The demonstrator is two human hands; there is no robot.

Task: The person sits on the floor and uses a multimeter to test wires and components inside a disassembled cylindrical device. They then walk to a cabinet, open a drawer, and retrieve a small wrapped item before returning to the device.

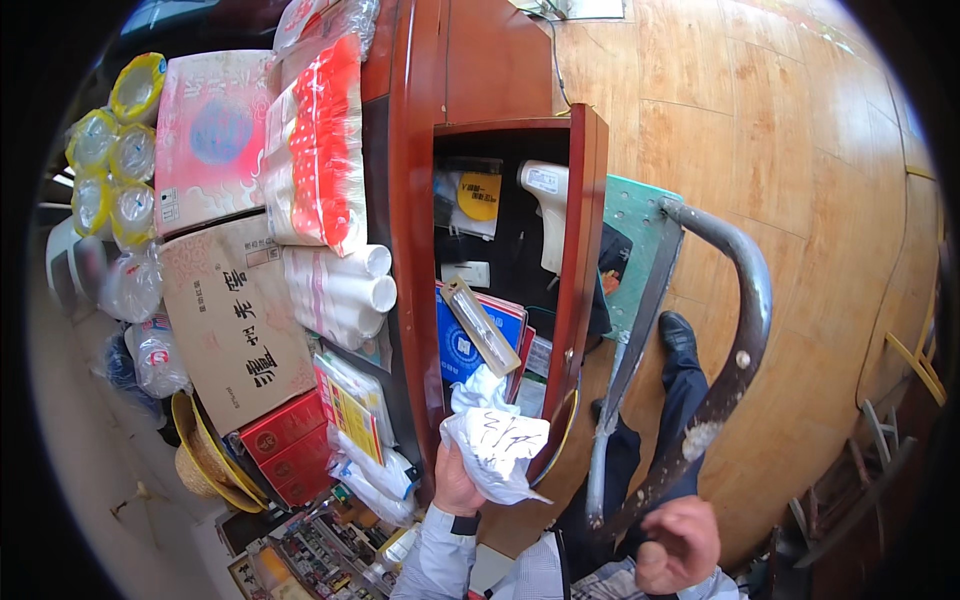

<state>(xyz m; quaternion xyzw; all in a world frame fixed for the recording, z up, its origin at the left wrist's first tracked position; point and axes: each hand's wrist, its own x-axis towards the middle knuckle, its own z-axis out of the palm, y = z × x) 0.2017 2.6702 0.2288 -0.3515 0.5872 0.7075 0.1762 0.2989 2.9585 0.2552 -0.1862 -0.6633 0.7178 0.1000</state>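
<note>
A crumpled white plastic bag (490,480) with a handwritten white patch is gripped by my left hand (458,487) at the front end of an open drawer (588,225). Just beyond the bag, a narrow long package (482,325) with a clear window lies across a blue booklet (455,350) in the drawer. A white pistol-shaped device (548,205) rests farther back, beside a clear packet with a yellow round patch (479,197). My right hand (678,545) is at the lower right, loosely curled, thumb apart from the fingers, nothing visible in it.
A bent, worn metal frame (745,290) with a green seat (640,250) stands right of the drawer. On the left surface are a brown carton (235,315), a pink carton (205,140), stacked white paper cups (345,295) and straw hats (205,460). Wooden flooring (800,200) extends to the right.
</note>
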